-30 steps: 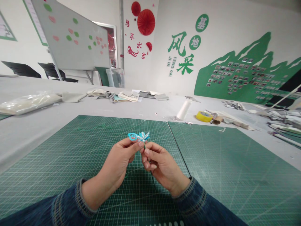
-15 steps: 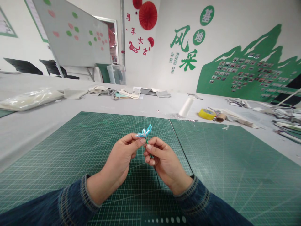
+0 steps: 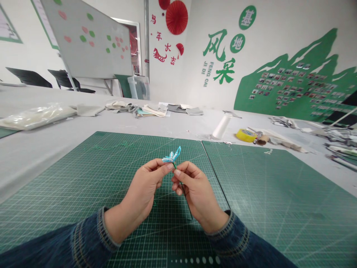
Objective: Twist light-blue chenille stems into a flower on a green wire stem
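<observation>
A small handmade flower point(image 3: 172, 155) with blue and white looped petals is held up between my two hands, above the green cutting mat point(image 3: 117, 175). My left hand point(image 3: 146, 186) pinches it just under the petals with thumb and forefinger. On the green stem point(image 3: 174, 166), right below the petals, the thumb and fingers of my right hand point(image 3: 195, 190) are closed. The dark lower end of the stem point(image 3: 187, 203) slants down past my right palm. The fingertips hide part of the stem.
Beyond the mats stand a white thread cone point(image 3: 221, 127) and a yellow tape roll point(image 3: 246, 135). Fabric scraps point(image 3: 156, 109) and a plastic-wrapped bundle point(image 3: 39, 116) lie along the grey table. A second cutting mat point(image 3: 267, 186) adjoins on the right.
The flower has turned slightly in my fingers, and the dark lower stem now shows below my right hand. Both hands keep nearly the same place and grip.
</observation>
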Demonstrator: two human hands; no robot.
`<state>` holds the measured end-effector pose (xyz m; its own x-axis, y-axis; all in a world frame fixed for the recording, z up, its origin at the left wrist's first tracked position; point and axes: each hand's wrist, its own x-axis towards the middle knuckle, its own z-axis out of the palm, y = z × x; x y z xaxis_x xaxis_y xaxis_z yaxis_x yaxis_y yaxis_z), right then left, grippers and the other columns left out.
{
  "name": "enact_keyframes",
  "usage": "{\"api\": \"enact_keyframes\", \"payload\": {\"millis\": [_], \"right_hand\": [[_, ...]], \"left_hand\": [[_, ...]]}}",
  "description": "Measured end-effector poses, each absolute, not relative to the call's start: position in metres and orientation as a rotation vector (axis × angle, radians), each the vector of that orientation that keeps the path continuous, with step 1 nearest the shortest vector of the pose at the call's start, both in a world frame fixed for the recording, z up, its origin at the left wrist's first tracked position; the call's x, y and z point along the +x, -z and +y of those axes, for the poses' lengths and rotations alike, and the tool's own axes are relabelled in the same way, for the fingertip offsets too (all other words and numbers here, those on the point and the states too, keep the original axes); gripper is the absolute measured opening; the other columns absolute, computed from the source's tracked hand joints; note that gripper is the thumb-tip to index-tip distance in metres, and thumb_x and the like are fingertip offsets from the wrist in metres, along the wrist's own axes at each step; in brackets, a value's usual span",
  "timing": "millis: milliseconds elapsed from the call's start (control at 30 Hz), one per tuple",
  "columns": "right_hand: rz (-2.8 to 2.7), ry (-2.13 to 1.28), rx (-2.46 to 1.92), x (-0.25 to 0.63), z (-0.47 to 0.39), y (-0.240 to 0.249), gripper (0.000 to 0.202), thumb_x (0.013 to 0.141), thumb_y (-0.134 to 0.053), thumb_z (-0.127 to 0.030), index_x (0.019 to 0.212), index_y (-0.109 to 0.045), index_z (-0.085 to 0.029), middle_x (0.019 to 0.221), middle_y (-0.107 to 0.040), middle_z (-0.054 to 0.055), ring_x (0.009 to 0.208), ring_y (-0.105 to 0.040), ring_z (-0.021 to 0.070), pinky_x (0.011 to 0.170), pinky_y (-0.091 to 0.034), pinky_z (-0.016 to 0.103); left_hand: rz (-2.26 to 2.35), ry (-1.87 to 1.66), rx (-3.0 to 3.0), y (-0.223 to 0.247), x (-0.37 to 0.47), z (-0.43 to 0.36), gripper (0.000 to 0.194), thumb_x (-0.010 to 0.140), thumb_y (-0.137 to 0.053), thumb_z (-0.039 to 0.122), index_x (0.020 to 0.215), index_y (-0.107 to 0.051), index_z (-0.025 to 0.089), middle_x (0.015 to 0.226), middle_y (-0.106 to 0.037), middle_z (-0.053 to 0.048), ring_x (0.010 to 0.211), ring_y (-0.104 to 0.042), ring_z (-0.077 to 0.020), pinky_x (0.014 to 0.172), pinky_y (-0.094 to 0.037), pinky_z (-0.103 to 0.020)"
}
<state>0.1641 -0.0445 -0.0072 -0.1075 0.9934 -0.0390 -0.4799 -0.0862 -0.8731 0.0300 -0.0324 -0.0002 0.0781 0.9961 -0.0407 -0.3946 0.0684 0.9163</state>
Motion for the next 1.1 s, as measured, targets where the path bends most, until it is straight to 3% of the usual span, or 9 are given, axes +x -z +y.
{"api": "enact_keyframes", "payload": {"millis": [233,700,800,933,1100], "right_hand": [[-0.864,-1.506,-0.836,0.162,-0.046,0.008,0.022,0.073,-0.079,-0.028,0.073,-0.059,-0.018,0.063,-0.064,-0.002,0.05,-0.058,0.0094,0.044,-0.044,0.018],[-0.979,-1.285,-0.925,0.154,-0.051,0.011,0.018,0.079,-0.074,-0.025,0.073,-0.058,-0.019,0.064,-0.061,-0.003,0.051,-0.059,0.0115,0.041,-0.049,0.021],[-0.975,-1.383,-0.881,0.156,-0.051,0.01,0.02,0.079,-0.075,-0.029,0.073,-0.058,-0.019,0.064,-0.061,-0.002,0.051,-0.058,0.012,0.041,-0.046,0.021],[-0.924,-1.644,-0.715,0.162,-0.048,0.007,0.022,0.086,-0.068,-0.036,0.076,-0.062,-0.017,0.065,-0.061,0.0,0.055,-0.055,0.011,0.046,-0.043,0.02],[-0.86,-1.813,-0.543,0.169,-0.044,0.008,0.016,0.086,-0.069,-0.028,0.079,-0.065,-0.015,0.061,-0.054,-0.002,0.055,-0.047,0.0075,0.049,-0.034,0.017]], "left_hand": [[0.895,-1.283,0.856,-0.001,0.031,-0.034,0.017,0.067,-0.083,0.024,0.073,-0.071,0.015,0.067,-0.059,0.003,0.048,-0.033,-0.0036,0.044,-0.022,-0.021],[0.886,-1.307,0.888,-0.001,0.032,-0.033,0.015,0.071,-0.081,0.025,0.07,-0.069,0.015,0.06,-0.054,0.005,0.047,-0.029,-0.0035,0.045,-0.022,-0.022],[0.871,-1.305,0.888,-0.002,0.031,-0.032,0.016,0.071,-0.081,0.024,0.07,-0.069,0.015,0.061,-0.055,0.005,0.047,-0.032,-0.0033,0.044,-0.023,-0.02],[0.765,-1.18,0.924,-0.001,0.03,-0.034,0.015,0.077,-0.077,0.029,0.073,-0.068,0.017,0.06,-0.059,0.002,0.05,-0.048,-0.0089,0.049,-0.035,-0.022],[0.753,-1.184,0.894,0.001,0.027,-0.034,0.016,0.073,-0.081,0.026,0.076,-0.069,0.016,0.067,-0.064,0.0,0.053,-0.05,-0.0081,0.05,-0.036,-0.021]]}}
